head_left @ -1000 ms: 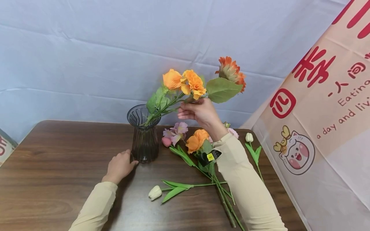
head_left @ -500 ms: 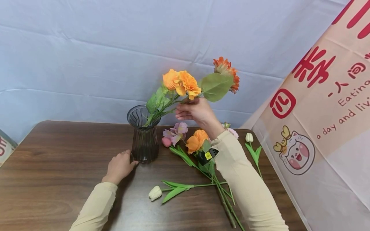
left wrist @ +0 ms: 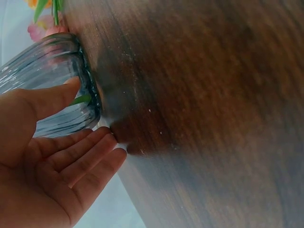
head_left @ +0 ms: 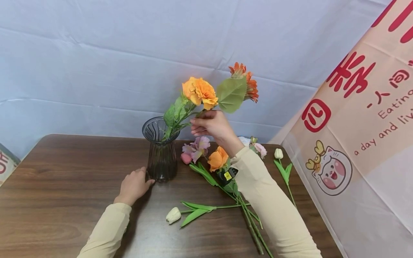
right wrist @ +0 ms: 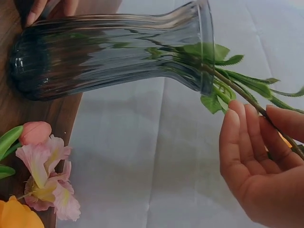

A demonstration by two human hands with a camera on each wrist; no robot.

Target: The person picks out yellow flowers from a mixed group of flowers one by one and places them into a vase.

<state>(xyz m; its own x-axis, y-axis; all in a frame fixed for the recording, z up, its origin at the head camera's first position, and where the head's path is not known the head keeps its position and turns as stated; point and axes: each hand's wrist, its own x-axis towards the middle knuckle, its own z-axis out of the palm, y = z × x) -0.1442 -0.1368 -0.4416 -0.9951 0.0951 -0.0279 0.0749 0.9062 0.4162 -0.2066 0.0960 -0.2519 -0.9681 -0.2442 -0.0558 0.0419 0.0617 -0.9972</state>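
A ribbed, smoky glass vase [head_left: 162, 163] stands upright on the table. My left hand [head_left: 133, 184] rests on the table at its base, thumb and straight fingers either side of the glass in the left wrist view. Right of the vase's mouth, my right hand [head_left: 213, 127] pinches the stem [right wrist: 247, 97] of an orange-red flower [head_left: 252, 87] with a big round leaf [head_left: 231, 95]. That stem slants down through the rim into the vase. An orange rose [head_left: 189, 87] and a ruffled yellow-orange flower [head_left: 205, 94] lean from the vase, their blooms overlapping.
On the brown table [head_left: 71, 186] lie a purple-pink flower [head_left: 197, 147], a pink bud [head_left: 186, 158], an orange flower [head_left: 217, 159], a pale pink flower [head_left: 260, 150] and white tulips, one in front [head_left: 173, 215]. A cloth backdrop [head_left: 113, 71] hangs behind, a printed banner [head_left: 355, 143] at right.
My right hand has moved left and slightly down toward the vase with the orange-red flower. The ruffled flower has shifted left in front of the rose. My left hand has not moved.
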